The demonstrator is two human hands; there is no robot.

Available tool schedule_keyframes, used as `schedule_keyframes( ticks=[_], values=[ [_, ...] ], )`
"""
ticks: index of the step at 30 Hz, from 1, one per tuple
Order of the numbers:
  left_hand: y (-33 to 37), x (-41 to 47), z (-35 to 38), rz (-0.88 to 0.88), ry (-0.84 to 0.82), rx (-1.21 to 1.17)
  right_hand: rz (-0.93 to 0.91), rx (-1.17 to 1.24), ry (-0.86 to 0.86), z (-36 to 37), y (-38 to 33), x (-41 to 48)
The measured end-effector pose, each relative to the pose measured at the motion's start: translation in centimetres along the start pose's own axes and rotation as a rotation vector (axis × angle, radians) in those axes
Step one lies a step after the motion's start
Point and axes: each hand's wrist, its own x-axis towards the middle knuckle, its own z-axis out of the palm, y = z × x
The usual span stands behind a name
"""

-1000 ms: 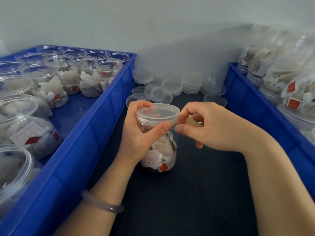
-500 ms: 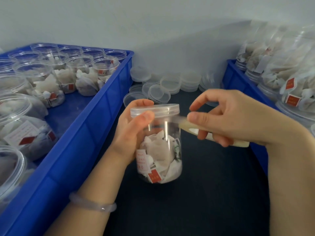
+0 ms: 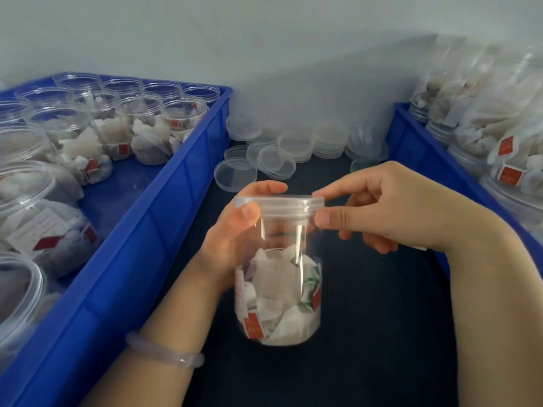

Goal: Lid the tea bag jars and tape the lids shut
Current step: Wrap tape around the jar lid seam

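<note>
At centre, the clear round plastic jar [image 3: 282, 251] holds crumpled white paper tea bags [image 3: 276, 274] with small red tags [image 3: 253, 327] (print too blurred to read). The left hand [image 3: 232, 239] grips its upper wall from 9 o'clock. The right hand [image 3: 396, 207] pinches the translucent ribbed plastic lid [image 3: 279, 202], seated on top, at 3 o'clock. At 12 o'clock, loose lids [image 3: 276, 160] lie on the dark tabletop [image 3: 367, 333].

Blue plastic crates: two, left crate [image 3: 141, 245] and right crate [image 3: 408, 133]. Lidded clear plastic jar of tea bags [image 3: 279, 289]: one. Translucent bangle [image 3: 164, 351]: one. Open clear jars [image 3: 138, 107]: over ten. Loose clear lids [image 3: 276, 160]: stacked, uncountable.
</note>
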Motion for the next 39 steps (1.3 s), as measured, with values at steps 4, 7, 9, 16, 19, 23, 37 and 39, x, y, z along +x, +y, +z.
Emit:
schedule_keyframes(
  ticks=[4,7,9,16,19,23,37,39],
  values=[
    [0.1,-0.4,-0.4,0.015,0.019,-0.017,0.008,0.098,-0.065,0.8,0.3,0.8],
    [0.2,-0.2,-0.3,0.024,0.103,0.019,-0.015,0.114,-0.118,1.1,0.3,1.1],
    [0.2,0.2,-0.4,0.149,0.244,0.189,-0.032,0.103,-0.085,0.9,0.4,1.2],
    [-0.2,0.3,-0.7,0.323,0.378,0.765,-0.024,-0.174,0.143,2.0,0.5,1.9],
    [-1.0,0.4,-0.8,0.294,0.415,0.756,-0.078,-0.236,0.112,3.0,0.3,2.6],
    [-0.5,0.4,-1.3,0.321,0.498,0.740,-0.013,-0.161,-0.021,2.4,0.0,2.0],
    [-0.6,0.5,-1.5,0.142,0.259,0.583,0.034,-0.136,0.200,0.0,0.6,0.5],
    [-0.5,0.3,-1.6,0.142,0.232,0.557,0.055,-0.134,0.160,0.2,0.5,0.7]
  ],
)
